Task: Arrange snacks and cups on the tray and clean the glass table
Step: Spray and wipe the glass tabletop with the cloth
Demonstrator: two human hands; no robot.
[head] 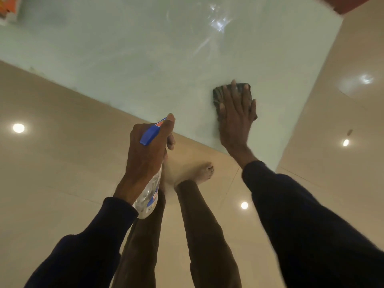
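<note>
Glass table (124, 59), dark cloth (218, 95) on it, orange packet (8, 7)

My left hand (149, 150) and right hand (235, 119) are bare. Long dark navy fabric sleeves cover both my arms to the wrist: the left sleeve (87, 242) at seven o'clock, with a snug cuff, the right sleeve (301, 215) at four. At six o'clock, dark brown cloth trousers (207, 235) end above one bare foot (204, 170).

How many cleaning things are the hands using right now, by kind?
Spray bottle: 1, gripped by the left hand
Cloth: 1, pressed under the flat right hand
Total: 2
</note>
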